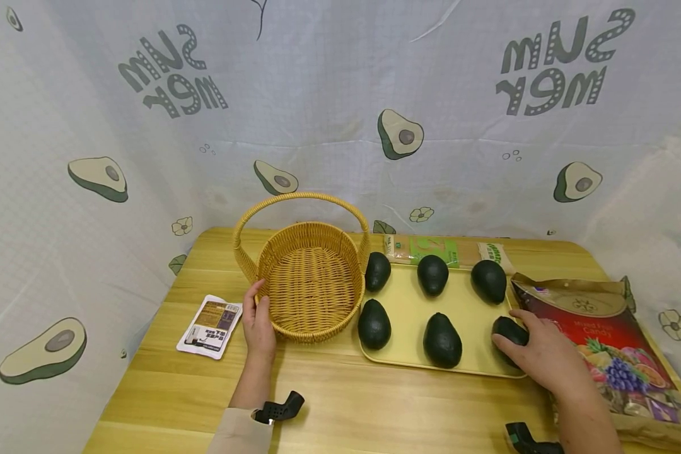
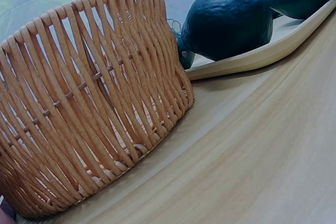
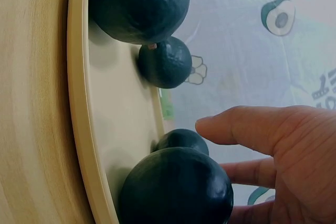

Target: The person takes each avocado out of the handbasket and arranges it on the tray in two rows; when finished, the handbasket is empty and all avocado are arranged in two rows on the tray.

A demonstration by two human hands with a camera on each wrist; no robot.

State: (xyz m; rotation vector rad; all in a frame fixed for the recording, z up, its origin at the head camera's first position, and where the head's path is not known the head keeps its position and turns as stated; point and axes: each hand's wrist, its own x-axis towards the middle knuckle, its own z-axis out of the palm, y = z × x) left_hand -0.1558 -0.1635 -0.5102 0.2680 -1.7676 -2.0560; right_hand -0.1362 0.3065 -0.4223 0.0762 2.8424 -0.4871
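Note:
In the head view my left hand [image 1: 259, 328] is at the left side of a round yellow wicker basket [image 1: 312, 290], holding its rim with fingers and thumb. The basket holds nothing and has a tall arched handle. Its woven side [image 2: 100, 87] fills much of the left wrist view. My right hand [image 1: 550, 353] reaches over a dark green avocado [image 1: 509, 337] at the near right of a pale yellow tray [image 1: 405, 299]. In the right wrist view, the straight thumb [image 3: 236, 124] stands apart from the near avocado [image 3: 176, 190], with the other fingers partly hidden behind it.
Several more avocados, including one at the near middle [image 1: 442, 340], lie on the tray. A red and gold candy bag [image 1: 607, 340] lies at the right, partly under my right arm. A flat package [image 1: 431, 249] lies behind the tray, and a small white pouch [image 1: 210, 328] left of the basket.

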